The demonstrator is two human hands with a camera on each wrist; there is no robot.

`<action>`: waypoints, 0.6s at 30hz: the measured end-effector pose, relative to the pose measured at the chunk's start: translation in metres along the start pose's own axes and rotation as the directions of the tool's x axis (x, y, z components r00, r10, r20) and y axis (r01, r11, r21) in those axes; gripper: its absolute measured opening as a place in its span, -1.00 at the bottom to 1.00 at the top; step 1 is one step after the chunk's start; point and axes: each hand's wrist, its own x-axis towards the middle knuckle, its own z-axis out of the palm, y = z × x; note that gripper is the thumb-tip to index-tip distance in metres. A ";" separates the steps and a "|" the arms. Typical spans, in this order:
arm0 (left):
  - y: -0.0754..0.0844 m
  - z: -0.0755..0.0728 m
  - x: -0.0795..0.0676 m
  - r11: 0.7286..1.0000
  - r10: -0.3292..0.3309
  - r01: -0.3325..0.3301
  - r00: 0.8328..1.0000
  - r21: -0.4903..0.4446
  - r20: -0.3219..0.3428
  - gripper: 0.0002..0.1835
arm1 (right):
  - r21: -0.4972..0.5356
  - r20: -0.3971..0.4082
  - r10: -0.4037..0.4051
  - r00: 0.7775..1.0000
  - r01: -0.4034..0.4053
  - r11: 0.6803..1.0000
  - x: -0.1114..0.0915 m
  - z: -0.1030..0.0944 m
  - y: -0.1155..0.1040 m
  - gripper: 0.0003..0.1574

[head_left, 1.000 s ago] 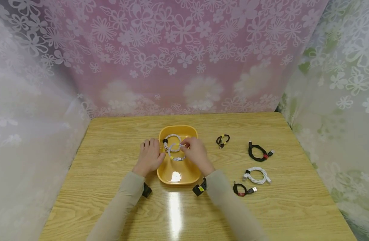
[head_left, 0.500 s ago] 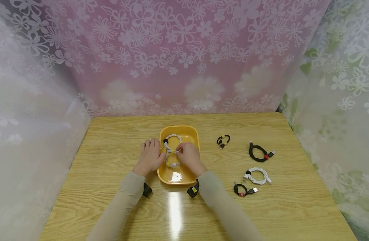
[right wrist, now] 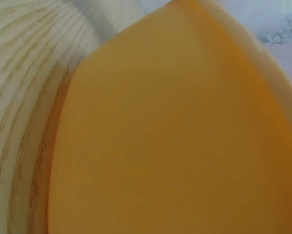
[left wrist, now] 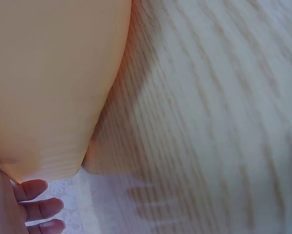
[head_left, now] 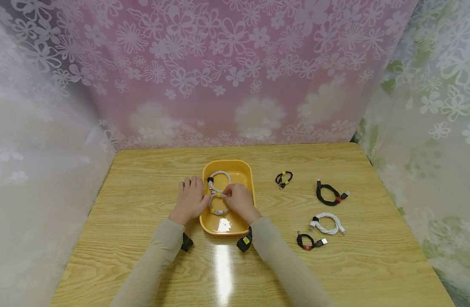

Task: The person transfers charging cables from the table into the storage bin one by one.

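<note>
My left hand (head_left: 189,199) grips the left side of a yellow plastic tray (head_left: 253,175), thumb over the rim, fingers down outside. In the left wrist view the fingers (left wrist: 42,208) show beside the tray's outer wall. My right hand (head_left: 240,200) reaches inside and pinches the edge of a coiled white cable (head_left: 219,212) with yellow ties. Just behind that coil lies another coiled white cable (head_left: 221,172) with a black strap; the two coils overlap. In the right wrist view the tray's wall (right wrist: 160,136) hides the right hand's fingers.
To the right on the wooden table (head_left: 150,179) lie a small black cable (head_left: 284,179) with yellow ties, a black cable (head_left: 327,195) with a red tie, a coiled white cable (head_left: 328,223) and a short black USB cable (head_left: 309,241). Floral curtains (head_left: 235,76) enclose the table.
My right hand has moved left and slightly nearer me, bringing the yellow-tied white cable down below the other coil. My left hand stays at the tray's side.
</note>
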 end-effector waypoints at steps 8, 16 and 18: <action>0.000 0.001 0.000 1.000 -0.002 0.002 1.000 0.013 0.000 -0.74 | 0.022 0.008 -0.001 1.000 0.001 1.000 0.000 0.001 0.001 -0.95; -0.001 0.001 0.001 1.000 -0.009 0.009 1.000 0.023 0.011 -0.72 | 0.035 0.056 0.016 0.998 -0.018 0.999 -0.003 -0.003 -0.004 -0.91; -0.001 0.001 0.000 1.000 -0.009 0.008 1.000 0.020 0.012 -0.73 | 0.034 0.074 0.021 0.997 -0.024 0.999 -0.004 -0.005 -0.005 -0.88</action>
